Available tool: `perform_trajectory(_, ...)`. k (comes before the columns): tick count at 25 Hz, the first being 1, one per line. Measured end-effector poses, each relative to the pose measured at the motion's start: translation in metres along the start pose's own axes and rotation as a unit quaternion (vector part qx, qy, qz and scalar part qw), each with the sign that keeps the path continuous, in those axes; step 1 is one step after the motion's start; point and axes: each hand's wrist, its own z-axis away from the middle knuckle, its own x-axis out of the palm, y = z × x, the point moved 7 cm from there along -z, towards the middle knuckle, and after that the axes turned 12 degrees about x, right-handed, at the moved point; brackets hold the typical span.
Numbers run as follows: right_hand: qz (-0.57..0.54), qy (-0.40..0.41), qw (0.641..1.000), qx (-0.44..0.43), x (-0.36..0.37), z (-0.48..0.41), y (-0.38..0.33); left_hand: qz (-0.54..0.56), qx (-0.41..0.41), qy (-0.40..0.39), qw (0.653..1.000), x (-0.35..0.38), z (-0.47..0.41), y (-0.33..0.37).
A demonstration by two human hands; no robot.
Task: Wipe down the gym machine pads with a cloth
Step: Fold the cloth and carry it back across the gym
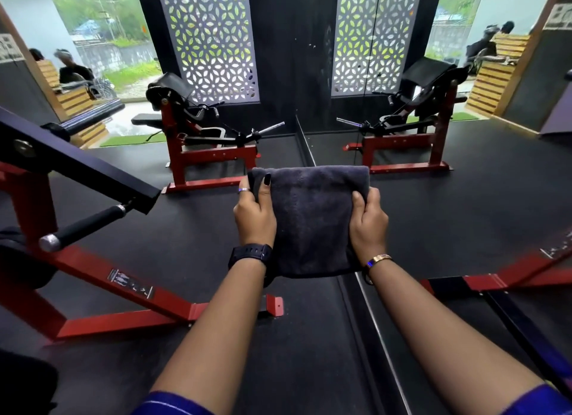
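Left hand (254,215) and right hand (368,221), each grip curled on the folded grey towel (312,216); wiping looks unstarted, so next reach the red machine's pad (173,85).

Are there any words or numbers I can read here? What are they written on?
No text here can be read for sure.
Sticker on the red frame: too small to read.
Left wall sign: blurred.
Top right sign: big letters, cut off and blurred.
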Motion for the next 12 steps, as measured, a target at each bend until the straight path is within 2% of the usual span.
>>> perform_trajectory(6, -0.004, 0.009, 1.000, 0.026, 0.046, -0.055, 0.023, 0.004, -0.029, 0.010, 1.000, 0.042, -0.043, -0.050)
perform_trajectory(12, 0.013, -0.006, 1.000, 0.023, 0.141, -0.153, 0.032, 0.012, -0.067, -0.005, 0.998, 0.104, -0.143, -0.140)
